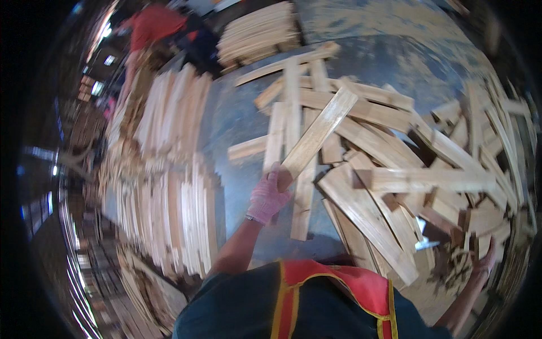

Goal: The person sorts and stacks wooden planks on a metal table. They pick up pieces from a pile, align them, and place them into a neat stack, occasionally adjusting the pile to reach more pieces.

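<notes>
My left hand [269, 199], in a pink glove, is closed around the near end of a wooden board [320, 131]. The board slants up and to the right over a loose pile of similar boards. My right hand [484, 262] is out at the far right, beside the cut ends of short wooden pieces [484, 234]. Its fingers look stretched out and it seems to hold nothing, though the view there is small and blurred. A long board [370, 217] lies slanted in front of me, and another board [432, 179] lies crosswise above it.
Neat rows of stacked boards [175, 214] stand on the left, with another stack [259, 31] at the back. Sawdust [389, 22] covers part of the dark work surface [237, 121]. A person in a red top [155, 25] is at the back left.
</notes>
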Demonstrator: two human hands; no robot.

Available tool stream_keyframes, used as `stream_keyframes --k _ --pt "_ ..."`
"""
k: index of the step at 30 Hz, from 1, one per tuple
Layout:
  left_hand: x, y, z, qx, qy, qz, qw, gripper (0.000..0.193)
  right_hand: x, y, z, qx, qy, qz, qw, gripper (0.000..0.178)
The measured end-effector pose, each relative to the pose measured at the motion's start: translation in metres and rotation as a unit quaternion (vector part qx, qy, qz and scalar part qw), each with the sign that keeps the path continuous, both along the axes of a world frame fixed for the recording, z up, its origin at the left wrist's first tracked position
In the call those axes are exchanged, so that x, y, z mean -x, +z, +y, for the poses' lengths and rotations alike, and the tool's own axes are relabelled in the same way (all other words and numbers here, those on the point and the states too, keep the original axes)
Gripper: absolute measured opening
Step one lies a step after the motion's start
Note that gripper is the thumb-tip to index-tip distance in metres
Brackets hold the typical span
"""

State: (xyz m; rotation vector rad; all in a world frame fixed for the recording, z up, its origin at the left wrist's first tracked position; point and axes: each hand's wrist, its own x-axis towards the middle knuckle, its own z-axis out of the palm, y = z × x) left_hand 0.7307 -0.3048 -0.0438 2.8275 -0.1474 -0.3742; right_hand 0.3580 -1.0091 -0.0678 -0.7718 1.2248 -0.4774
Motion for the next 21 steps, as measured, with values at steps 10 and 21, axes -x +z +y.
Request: stream_keyframes --k 10,21 --pt "0.069 -0.051 0.169 0.231 0.358 0.069 0.902 0.084 -0.034 -0.003 -0.018 0.079 0.086 0.034 0.993 0.058" --pt "0.178 -0.097 0.367 -0.254 0.149 -0.144 0.945 0.080 -0.080 0.067 0.325 0.259 0.250 0.043 0.932 0.079"
